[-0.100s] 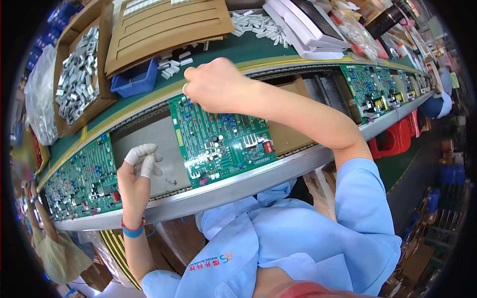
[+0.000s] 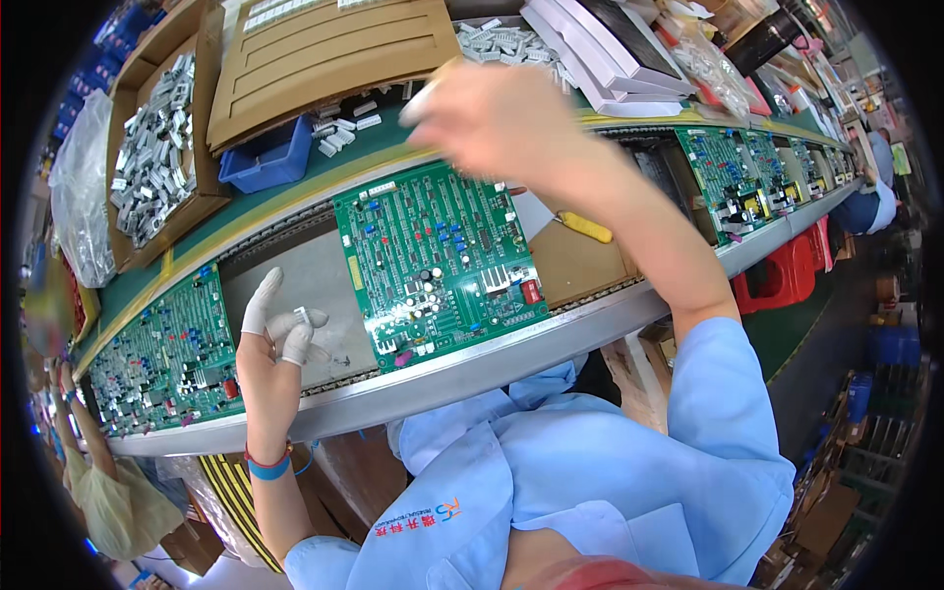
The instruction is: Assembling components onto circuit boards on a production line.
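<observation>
A green circuit board (image 2: pixel 442 265) full of small components lies across the conveyor rails in front of me. White finger cots cover the tips of my left hand (image 2: pixel 270 359), just left of this board; a small white connector (image 2: pixel 304 316) is pinched between thumb and finger, index finger raised. My right hand (image 2: pixel 506 118) is above the board's far edge, smeared by motion, so whether its fingers hold anything cannot be made out. A white pin connector (image 2: pixel 381 189) sits at the board's far left corner.
More boards (image 2: pixel 167 359) lie along the conveyor at left and right (image 2: pixel 718 167). Beyond the rail are a blue bin (image 2: pixel 265 157), a cardboard box (image 2: pixel 202 187) of grey-white parts and loose white parts (image 2: pixel 339 138). A yellow-handled tool (image 2: pixel 585 227) lies right of the board.
My right hand has lifted off the board's far left corner and moved up and right, uncovering the white connector. My left index finger has stretched out, showing the small connector in its grip.
</observation>
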### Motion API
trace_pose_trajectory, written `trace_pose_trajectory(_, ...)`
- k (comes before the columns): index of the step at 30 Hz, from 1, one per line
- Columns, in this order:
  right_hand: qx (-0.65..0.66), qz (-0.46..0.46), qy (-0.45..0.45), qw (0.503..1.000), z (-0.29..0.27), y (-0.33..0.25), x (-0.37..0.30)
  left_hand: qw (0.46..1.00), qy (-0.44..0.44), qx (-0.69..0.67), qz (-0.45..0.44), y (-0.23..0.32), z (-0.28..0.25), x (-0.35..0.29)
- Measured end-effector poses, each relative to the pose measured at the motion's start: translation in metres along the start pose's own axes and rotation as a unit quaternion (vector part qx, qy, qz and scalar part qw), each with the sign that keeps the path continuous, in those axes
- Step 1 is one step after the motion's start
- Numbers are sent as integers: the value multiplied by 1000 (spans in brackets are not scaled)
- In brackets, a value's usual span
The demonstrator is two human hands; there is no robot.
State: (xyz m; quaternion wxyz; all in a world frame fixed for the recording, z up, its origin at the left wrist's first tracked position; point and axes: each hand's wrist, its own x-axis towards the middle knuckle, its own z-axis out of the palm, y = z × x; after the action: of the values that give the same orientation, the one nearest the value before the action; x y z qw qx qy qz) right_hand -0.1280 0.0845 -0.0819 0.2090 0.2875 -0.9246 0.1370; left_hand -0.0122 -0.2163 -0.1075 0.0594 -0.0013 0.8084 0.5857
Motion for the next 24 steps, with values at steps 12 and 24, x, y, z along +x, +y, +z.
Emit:
trace_pose_trajectory(12, 56, 491, 33, 869, -72, 292, -141, 984, -49, 140, -96, -7, 7, -15)
trace_pose_trajectory(24, -107, 316, 54, 941, -62, 358, -171, 936, -133, 299, -132, 14, 28, 0)
